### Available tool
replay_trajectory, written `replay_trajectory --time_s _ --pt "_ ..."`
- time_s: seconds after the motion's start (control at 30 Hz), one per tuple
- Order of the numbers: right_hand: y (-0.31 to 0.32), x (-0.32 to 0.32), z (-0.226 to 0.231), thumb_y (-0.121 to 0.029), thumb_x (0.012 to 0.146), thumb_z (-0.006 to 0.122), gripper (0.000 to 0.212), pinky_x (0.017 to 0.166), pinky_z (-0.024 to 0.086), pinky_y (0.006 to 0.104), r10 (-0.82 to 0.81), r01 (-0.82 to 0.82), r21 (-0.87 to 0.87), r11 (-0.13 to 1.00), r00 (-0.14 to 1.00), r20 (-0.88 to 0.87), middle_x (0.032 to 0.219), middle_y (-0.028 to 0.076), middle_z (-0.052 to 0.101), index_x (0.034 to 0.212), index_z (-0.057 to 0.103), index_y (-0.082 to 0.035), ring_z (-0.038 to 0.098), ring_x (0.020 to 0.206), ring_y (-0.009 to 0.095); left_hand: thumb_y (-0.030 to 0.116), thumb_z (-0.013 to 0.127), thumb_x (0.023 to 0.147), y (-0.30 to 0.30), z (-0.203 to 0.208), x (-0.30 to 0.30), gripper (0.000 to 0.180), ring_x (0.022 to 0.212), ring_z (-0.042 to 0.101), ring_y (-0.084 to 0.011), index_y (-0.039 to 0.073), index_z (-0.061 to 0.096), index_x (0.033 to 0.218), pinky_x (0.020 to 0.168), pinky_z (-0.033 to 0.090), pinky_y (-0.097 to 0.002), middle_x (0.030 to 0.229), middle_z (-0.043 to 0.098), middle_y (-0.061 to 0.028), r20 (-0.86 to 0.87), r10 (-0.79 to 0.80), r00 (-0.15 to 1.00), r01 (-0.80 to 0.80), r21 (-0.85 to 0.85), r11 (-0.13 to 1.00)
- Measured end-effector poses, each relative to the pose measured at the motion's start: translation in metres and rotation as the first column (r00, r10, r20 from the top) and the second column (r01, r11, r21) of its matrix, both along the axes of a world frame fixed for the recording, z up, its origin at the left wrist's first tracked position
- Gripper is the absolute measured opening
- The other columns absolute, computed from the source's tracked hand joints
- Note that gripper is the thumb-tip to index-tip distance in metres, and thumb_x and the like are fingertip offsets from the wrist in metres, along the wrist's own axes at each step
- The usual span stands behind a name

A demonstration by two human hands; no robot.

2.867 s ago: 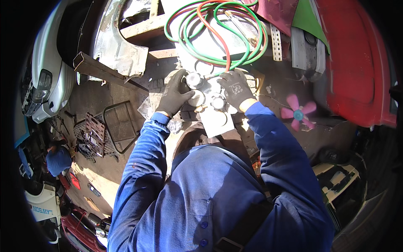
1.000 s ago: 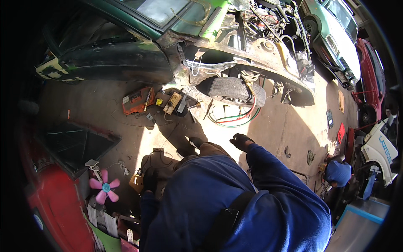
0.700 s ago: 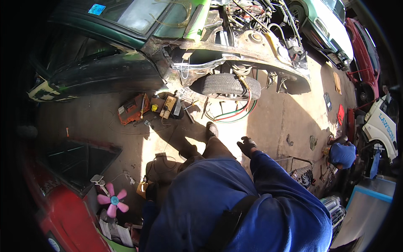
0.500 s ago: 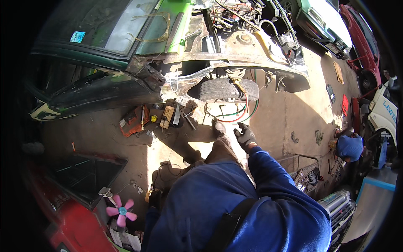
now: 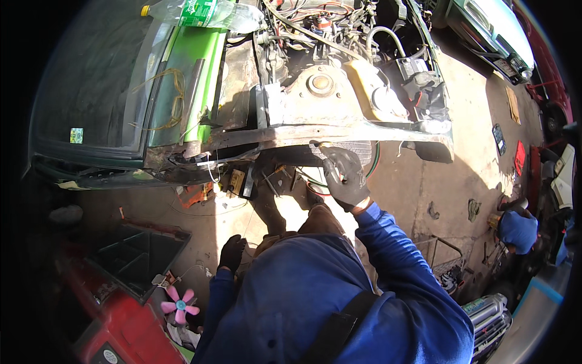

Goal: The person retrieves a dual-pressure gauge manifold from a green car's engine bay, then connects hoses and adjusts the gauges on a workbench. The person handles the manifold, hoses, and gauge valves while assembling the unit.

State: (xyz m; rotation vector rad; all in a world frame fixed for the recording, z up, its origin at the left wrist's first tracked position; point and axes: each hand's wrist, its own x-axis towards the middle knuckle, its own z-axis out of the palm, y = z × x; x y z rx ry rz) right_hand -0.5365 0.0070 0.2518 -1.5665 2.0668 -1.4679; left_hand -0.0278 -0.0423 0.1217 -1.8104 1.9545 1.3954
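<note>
My right hand (image 5: 347,179), in a dark grey glove, reaches up to the lower edge of the fender panel (image 5: 291,134) of a stripped car. Its thumb and fingers curl towards each other at that edge, beside a small pale piece. What lies between the fingertips cannot be made out. Just beyond, the tire (image 5: 354,150) shows under the panel, with red and green hoses (image 5: 376,159) hanging by it. My left hand (image 5: 232,252), in a black glove, hangs low at my side with its fingers apart and nothing in it.
The engine bay (image 5: 321,36) lies open ahead. A plastic bottle (image 5: 212,15) rests near the windshield. Tools and an orange box (image 5: 194,195) are on the floor. A pink fan (image 5: 180,305) stands at lower left, a wire cart (image 5: 445,258) at right. Another person (image 5: 517,230) crouches farther right.
I have come closer to the car. My right hand has gone up to the fender edge, its fingers curling. The left hand has swung forward into fuller view. The bottle has come into view.
</note>
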Motion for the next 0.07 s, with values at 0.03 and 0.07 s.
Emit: replay_trajectory --time_s 0.03,0.07 --pt "-0.003 -0.018 0.005 -0.001 0.098 0.071 0.036 0.099 0.057 0.0485 -0.064 0.064 -0.032 0.997 0.998 0.01 0.123 0.019 0.078 0.133 0.073 -0.005 0.074 0.114 0.037 0.04 0.072 0.106 -0.01 0.008 -0.022 0.056 0.125 0.072 -0.0298 0.001 0.067 0.145 0.107 0.056 -0.0409 0.14 0.074 -0.0201 0.009 -0.009 1.0 0.009 0.035 0.999" --pt "-0.006 -0.024 0.007 -0.001 0.098 0.071 0.036 0.099 0.057 0.0485 -0.105 0.108 -0.027 0.994 0.99 0.093 0.123 0.019 0.078 0.133 0.073 -0.005 0.074 0.114 0.037 0.04 0.073 0.105 -0.02 0.016 -0.042 0.057 0.126 0.072 -0.0285 0.001 0.066 0.147 0.107 0.056 -0.0409 0.141 0.073 -0.0202 0.004 -0.013 1.0 0.013 0.068 0.998"
